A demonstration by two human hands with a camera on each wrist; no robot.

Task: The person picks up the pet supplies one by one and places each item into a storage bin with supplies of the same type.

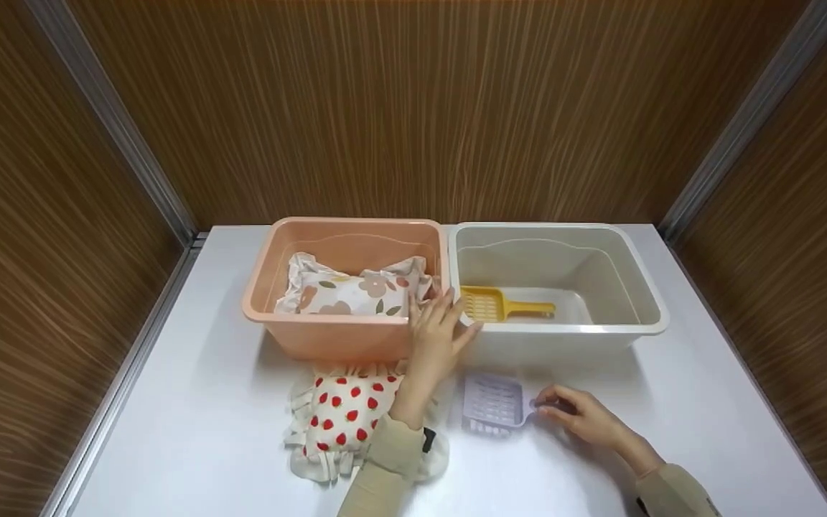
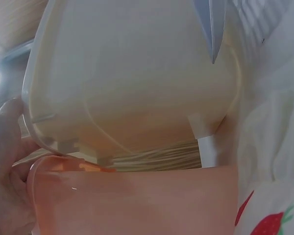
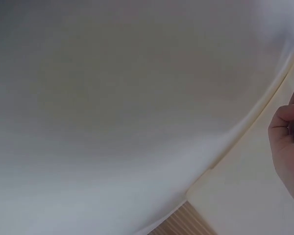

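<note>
My left hand [image 1: 433,341] rests with spread fingers over the adjoining rims of a peach plastic bin [image 1: 342,341] and a white plastic bin [image 1: 564,348]. In the left wrist view, the fingers of this hand [image 2: 5,166] reach over both rims where they meet. My right hand [image 1: 586,418] pinches the handle of a lilac slotted litter scoop [image 1: 492,399], held in front of the white bin. Only a bit of the grey-looking handle shows in the right wrist view, inside the curled fingers of the hand [image 3: 288,147].
A floral ruffled cushion [image 1: 356,291] lies in the peach bin, and a yellow litter scoop [image 1: 525,307] in the white one. In front, partly under my left forearm, lies a strawberry-print ruffled cushion [image 1: 345,413]. Wood-grain panels [image 1: 413,108] enclose the white table [image 1: 191,431].
</note>
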